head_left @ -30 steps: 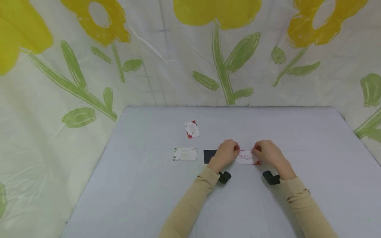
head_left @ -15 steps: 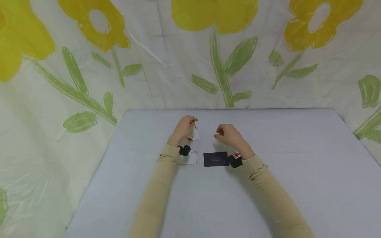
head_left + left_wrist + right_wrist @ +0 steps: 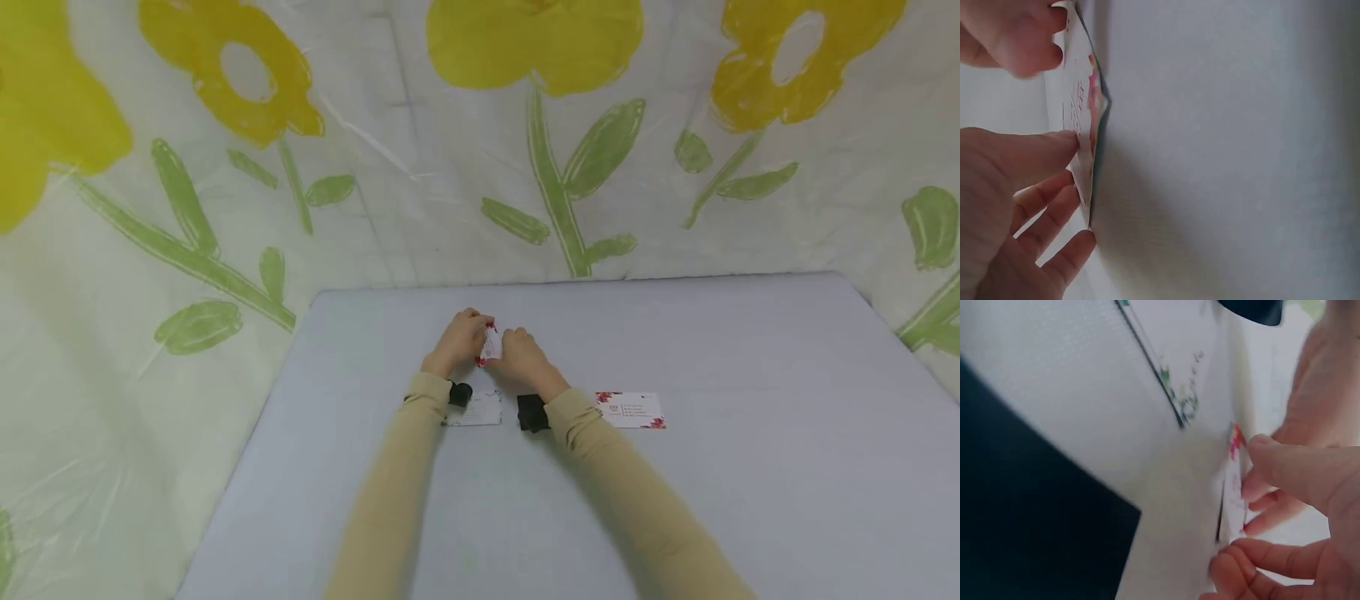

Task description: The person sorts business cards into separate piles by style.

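Observation:
In the head view, both hands meet at a white business card (image 3: 492,343) with red floral corners, left of the table's centre. My left hand (image 3: 457,337) holds its left side; in the left wrist view its thumb (image 3: 1054,150) lies on the printed face and the other fingers are at the edge. My right hand (image 3: 525,358) grips the card from the right; the right wrist view has its thumb (image 3: 1285,469) near a red corner and its curled fingers (image 3: 1241,565) at the other end. Part of the card is hidden by the hands.
Nearer than the hands lies a white card with green leaf corners (image 3: 482,410), partly covered by the left wrist camera (image 3: 460,394). A dark card (image 3: 1035,506) lies beneath the right wrist. Another red-cornered white card (image 3: 632,410) lies to the right. A flower-printed sheet (image 3: 420,208) hangs behind the table.
Both hands have left the red-cornered card on the right and moved left to the one farther back. The left hand arrived first; the right hand has now joined it, and that card has turned slightly.

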Tool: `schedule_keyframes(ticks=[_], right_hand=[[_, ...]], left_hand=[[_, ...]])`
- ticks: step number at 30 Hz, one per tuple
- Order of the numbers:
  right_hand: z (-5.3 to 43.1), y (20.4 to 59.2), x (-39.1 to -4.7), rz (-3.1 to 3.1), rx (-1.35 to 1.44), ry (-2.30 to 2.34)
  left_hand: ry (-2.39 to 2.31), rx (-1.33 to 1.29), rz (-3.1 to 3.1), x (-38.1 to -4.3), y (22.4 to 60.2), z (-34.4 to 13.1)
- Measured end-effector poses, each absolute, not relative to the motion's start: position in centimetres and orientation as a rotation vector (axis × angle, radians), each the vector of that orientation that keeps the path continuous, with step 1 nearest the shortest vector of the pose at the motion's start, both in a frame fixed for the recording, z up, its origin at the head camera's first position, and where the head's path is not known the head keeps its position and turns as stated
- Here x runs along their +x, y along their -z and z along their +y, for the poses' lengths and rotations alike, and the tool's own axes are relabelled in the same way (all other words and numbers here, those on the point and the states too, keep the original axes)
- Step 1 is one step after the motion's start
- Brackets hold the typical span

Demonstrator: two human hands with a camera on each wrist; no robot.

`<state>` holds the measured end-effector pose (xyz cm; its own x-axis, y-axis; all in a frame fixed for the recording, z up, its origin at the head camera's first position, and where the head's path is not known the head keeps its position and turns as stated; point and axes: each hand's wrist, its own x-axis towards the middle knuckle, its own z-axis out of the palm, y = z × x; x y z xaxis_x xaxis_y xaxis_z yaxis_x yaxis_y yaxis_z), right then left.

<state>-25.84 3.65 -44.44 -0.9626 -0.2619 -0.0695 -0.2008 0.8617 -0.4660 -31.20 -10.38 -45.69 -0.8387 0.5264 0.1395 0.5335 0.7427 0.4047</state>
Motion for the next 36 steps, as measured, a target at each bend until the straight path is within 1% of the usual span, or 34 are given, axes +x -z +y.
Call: schedule_keyframes(ticks=[9, 17, 21, 28, 33, 36], right_hand=[[2.2, 44.7, -25.9, 2.993, -0.142, 0.524], [2.9, 44.5, -26.0, 2.921, -0.032, 0.645], [3.6, 44.3, -26.0, 2.898, -0.053, 0.694], [5.9, 44.1, -25.7, 2.894, -0.172, 0.737], [8.0, 44.2, -25.1, 2.883, -0.211, 0.905], [9.5, 44.2, -24.7, 2.918, -0.221, 1.034]], left_hand=[[0.624, -0.851, -2.946, -30.8, 45.5, -9.6], [0.583, -0.867, -3.010, -30.1, 44.9, -9.1], [0.575, -0.876, -3.043, -30.0, 44.9, -9.2], [0.837, -0.782, -3.040, -29.4, 44.7, -9.1], [0.991, -0.679, -2.986, -28.8, 44.5, -8.7], [1.117, -0.667, -2.884, -28.4, 44.3, -8.0]])
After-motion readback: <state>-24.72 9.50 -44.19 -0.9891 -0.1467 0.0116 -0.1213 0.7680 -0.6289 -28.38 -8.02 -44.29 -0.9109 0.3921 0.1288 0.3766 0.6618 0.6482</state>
